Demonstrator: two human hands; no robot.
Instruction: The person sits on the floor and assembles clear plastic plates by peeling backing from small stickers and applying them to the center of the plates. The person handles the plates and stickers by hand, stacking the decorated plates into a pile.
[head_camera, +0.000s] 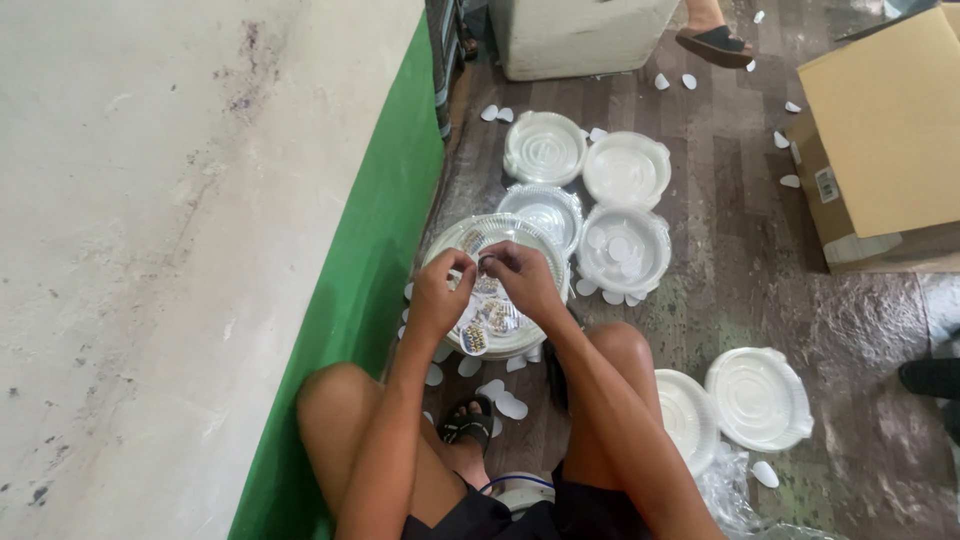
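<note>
A small sticker sheet (477, 335) with round printed labels is pinched at the fingertips of the left hand (440, 293) and the right hand (520, 278), which are brought together over a round clear plastic lid (462, 240) resting on a stack just in front of the knees. Both hands are closed on something tiny between the fingertips, seemingly a label being peeled; what exactly is gripped cannot be told. The step is best done with the backing bent slightly, so that a label edge is lifted cleanly, and with the label pressed flat from its middle outward to avoid creases.

The lid is thin, glossy and ribbed around its rim. More round white foam plates (626, 168) and clear-lidded containers (545, 148) are laid on the dark wood-patterned floor (860, 310), which looks worn and faintly shiny. Small white oval backing scraps (510, 406) are scattered about. A brown cardboard box (885, 130) is set at the right, and a rough pale wall with a green painted band (380, 260) is seen at the left.
</note>
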